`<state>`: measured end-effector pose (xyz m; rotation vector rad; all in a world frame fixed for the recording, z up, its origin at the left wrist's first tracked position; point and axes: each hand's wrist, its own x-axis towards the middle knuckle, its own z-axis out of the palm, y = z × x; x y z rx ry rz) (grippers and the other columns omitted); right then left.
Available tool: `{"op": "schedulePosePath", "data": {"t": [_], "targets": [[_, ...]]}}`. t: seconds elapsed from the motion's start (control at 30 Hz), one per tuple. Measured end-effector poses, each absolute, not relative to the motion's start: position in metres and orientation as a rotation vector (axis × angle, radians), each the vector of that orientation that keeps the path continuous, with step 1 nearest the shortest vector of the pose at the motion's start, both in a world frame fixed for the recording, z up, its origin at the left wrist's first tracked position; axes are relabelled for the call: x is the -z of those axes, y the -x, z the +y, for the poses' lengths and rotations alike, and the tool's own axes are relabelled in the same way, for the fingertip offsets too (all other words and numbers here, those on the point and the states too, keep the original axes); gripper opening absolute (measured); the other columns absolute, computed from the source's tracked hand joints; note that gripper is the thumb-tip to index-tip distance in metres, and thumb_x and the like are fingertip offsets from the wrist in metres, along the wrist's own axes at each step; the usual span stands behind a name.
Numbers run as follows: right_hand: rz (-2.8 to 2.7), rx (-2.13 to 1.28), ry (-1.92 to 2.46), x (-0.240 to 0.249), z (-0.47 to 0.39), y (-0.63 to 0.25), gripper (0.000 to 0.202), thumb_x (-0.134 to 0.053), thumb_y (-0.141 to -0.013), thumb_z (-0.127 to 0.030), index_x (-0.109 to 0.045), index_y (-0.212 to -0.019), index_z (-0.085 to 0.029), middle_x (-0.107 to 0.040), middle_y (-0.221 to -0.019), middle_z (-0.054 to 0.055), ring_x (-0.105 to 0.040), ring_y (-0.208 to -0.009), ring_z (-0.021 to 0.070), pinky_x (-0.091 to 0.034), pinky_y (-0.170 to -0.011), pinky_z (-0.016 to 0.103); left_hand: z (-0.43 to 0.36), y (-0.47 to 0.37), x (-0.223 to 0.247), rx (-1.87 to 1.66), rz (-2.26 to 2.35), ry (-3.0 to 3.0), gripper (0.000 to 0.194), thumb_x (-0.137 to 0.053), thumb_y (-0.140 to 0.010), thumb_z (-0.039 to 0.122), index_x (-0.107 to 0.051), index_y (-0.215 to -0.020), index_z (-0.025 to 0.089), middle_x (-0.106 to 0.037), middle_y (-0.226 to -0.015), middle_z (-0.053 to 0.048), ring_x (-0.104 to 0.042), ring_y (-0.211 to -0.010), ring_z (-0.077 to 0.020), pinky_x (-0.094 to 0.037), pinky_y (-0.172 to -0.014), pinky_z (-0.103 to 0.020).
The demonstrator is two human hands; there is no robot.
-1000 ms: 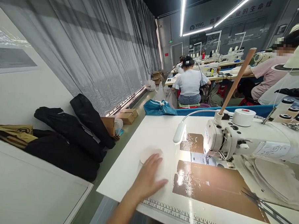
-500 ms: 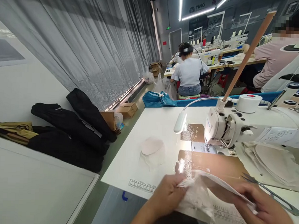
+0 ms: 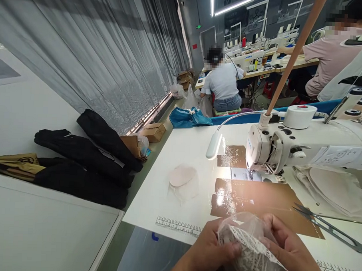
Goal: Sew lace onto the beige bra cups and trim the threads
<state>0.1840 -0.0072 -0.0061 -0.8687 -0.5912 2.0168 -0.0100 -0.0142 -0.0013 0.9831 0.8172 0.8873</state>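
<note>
Between my two hands, at the table's near edge, is a pale sheer fabric piece [image 3: 250, 250] with a white lacy or stitched surface facing me. My left hand [image 3: 215, 247] is closed on its left side, thumb on top. At its right side, my right hand [image 3: 290, 246] pinches the cloth with thumb and fingers. Thread snips [image 3: 329, 228] lie on the table right of my right hand. Farther left on the white tabletop rests a pale oval fabric piece [image 3: 183, 177] with a sheer edge. The inside of the held piece is partly hidden.
A white sewing machine [image 3: 300, 146] with a small lamp [image 3: 214, 145] stands at the right. Brown tape [image 3: 253, 198] covers the table before its needle. Stacked pale pieces [image 3: 331, 186] lie beneath the machine arm. Dark clothes [image 3: 86, 159] lie at left. Other people sit at machines behind.
My hands have come closer together and turned the fabric piece, so its white lacy side now shows. My right hand has moved left, away from the snips. The view has shifted slightly.
</note>
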Motion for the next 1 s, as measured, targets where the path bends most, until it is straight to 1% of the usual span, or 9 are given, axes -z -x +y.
{"op": "schedulePosePath", "data": {"t": [0.17, 0.3, 0.4, 0.47, 0.57, 0.67, 0.77, 0.87, 1.0], "targets": [[-0.776, -1.802, 1.009, 0.02, -0.008, -0.187, 0.041, -0.067, -0.08, -0.061, -0.06, -0.104, -0.028, -0.065, -0.083, 0.001, -0.059, -0.073, 0.0181, -0.046, -0.067, 0.028, -0.02, -0.007, 0.009, -1.148, 0.934, -0.771, 0.039, -0.063, -0.089, 0.05, -0.057, -0.08, 0.012, -0.044, -0.068, 0.001, -0.037, -0.064, -0.01, -0.033, -0.063, -0.023], [-0.884, -1.872, 0.918, 0.024, -0.013, -0.187, 0.057, -0.077, -0.065, -0.064, -0.061, -0.107, -0.03, -0.068, -0.092, 0.0, -0.06, -0.077, 0.0199, -0.048, -0.072, 0.03, -0.018, -0.012, 0.01, -1.218, 0.989, -0.723, 0.041, -0.056, -0.093, 0.053, -0.055, -0.079, 0.014, -0.045, -0.068, 0.002, -0.038, -0.063, -0.0102, -0.035, -0.062, -0.023], [-0.993, -1.873, 0.991, 0.02, -0.01, -0.184, 0.035, -0.08, -0.069, -0.052, -0.065, -0.083, -0.023, -0.061, -0.075, -0.002, -0.051, -0.065, 0.0129, -0.042, -0.059, 0.022, -0.02, -0.013, 0.015, -1.186, 1.053, -0.747, 0.046, -0.057, -0.09, 0.058, -0.054, -0.073, 0.015, -0.047, -0.066, 0.001, -0.04, -0.062, -0.0113, -0.036, -0.061, -0.024], [-0.944, -1.904, 1.006, 0.015, -0.007, -0.184, 0.034, -0.076, -0.075, -0.052, -0.064, -0.07, -0.02, -0.056, -0.067, -0.002, -0.047, -0.06, 0.0115, -0.038, -0.055, 0.021, -0.024, -0.011, 0.019, -1.174, 1.162, -0.808, 0.052, -0.058, -0.086, 0.064, -0.057, -0.07, 0.015, -0.053, -0.065, -0.001, -0.046, -0.066, -0.0145, -0.04, -0.064, -0.026], [-0.774, -1.933, 1.03, 0.008, -0.005, -0.186, 0.034, -0.074, -0.075, -0.054, -0.068, -0.072, -0.021, -0.058, -0.065, -0.001, -0.053, -0.064, 0.015, -0.043, -0.06, 0.024, -0.026, -0.001, 0.019, -1.149, 1.219, -0.829, 0.063, -0.05, -0.084, 0.074, -0.067, -0.079, 0.013, -0.066, -0.08, -0.008, -0.057, -0.081, -0.022, -0.045, -0.079, -0.032], [-0.829, -1.884, 1.097, 0.004, -0.005, -0.189, 0.038, -0.078, -0.07, -0.054, -0.064, -0.063, -0.019, -0.056, -0.061, -0.001, -0.05, -0.059, 0.0135, -0.042, -0.057, 0.023, -0.02, 0.013, 0.005, -1.032, 1.028, -0.957, 0.081, -0.033, -0.086, 0.081, -0.071, -0.09, 0.009, -0.068, -0.093, -0.014, -0.059, -0.092, -0.0265, -0.045, -0.087, -0.038], [-1.056, -1.735, 1.161, 0.005, -0.006, -0.189, 0.04, -0.078, -0.069, -0.054, -0.06, -0.06, -0.019, -0.055, -0.062, -0.002, -0.046, -0.056, 0.0122, -0.039, -0.053, 0.023, -0.008, 0.024, -0.011, -0.899, 0.936, -1.205, 0.078, -0.061, -0.072, 0.078, -0.068, -0.108, 0.01, -0.065, -0.107, -0.014, -0.058, -0.099, -0.028, -0.043, -0.091, -0.037], [-1.278, -1.587, 1.238, 0.004, -0.007, -0.187, 0.039, -0.072, -0.073, -0.058, -0.06, -0.065, -0.021, -0.054, -0.059, -0.002, -0.046, -0.054, 0.0133, -0.039, -0.049, 0.023, 0.0, 0.025, -0.018, -0.735, 0.983, -1.304, 0.08, -0.09, -0.053, 0.05, -0.063, -0.119, 0.015, -0.063, -0.106, -0.008, -0.057, -0.093, -0.0223, -0.044, -0.083, -0.03], [-1.45, -1.432, 1.235, -0.002, -0.005, -0.187, 0.038, -0.064, -0.08, -0.058, -0.066, -0.068, -0.023, -0.063, -0.071, 0.002, -0.057, -0.066, 0.0183, -0.048, -0.061, 0.026, 0.001, 0.017, -0.015, -0.633, 0.982, -1.315, 0.043, -0.078, -0.073, 0.045, -0.068, -0.097, 0.01, -0.055, -0.076, -0.001, -0.046, -0.068, -0.0114, -0.037, -0.062, -0.021]]}}
